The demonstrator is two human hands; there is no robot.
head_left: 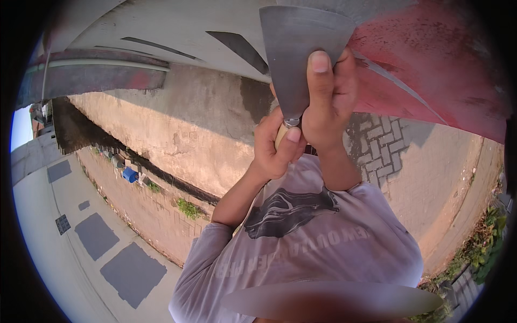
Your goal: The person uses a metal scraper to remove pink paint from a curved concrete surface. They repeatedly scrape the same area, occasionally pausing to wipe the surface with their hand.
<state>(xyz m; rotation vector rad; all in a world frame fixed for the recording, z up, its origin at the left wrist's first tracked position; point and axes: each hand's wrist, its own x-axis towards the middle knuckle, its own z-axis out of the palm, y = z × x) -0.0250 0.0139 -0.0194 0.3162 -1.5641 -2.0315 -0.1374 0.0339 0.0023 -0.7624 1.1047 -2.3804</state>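
Note:
A wide putty knife (pixel 296 51) is raised in front of me, its broad grey blade pointing up. My left hand (pixel 273 148) is closed around its light wooden handle (pixel 280 135), just below the metal collar. My right hand (pixel 327 99) grips the blade's right side, thumb flat on the near face and fingers behind it. The blade's upper edge lies close to a surface painted red (pixel 425 64) on the right and grey-white (pixel 183 27) on the left. Whether it touches that surface I cannot tell.
Dark angular patches (pixel 237 47) mark the grey-white surface. Below lie sunlit concrete (pixel 177 129) and grey paving blocks (pixel 383 144). A blue container (pixel 130 175) and green weeds (pixel 188 209) sit at left, before a pale wall (pixel 59 242). Plants (pixel 484 237) grow at right.

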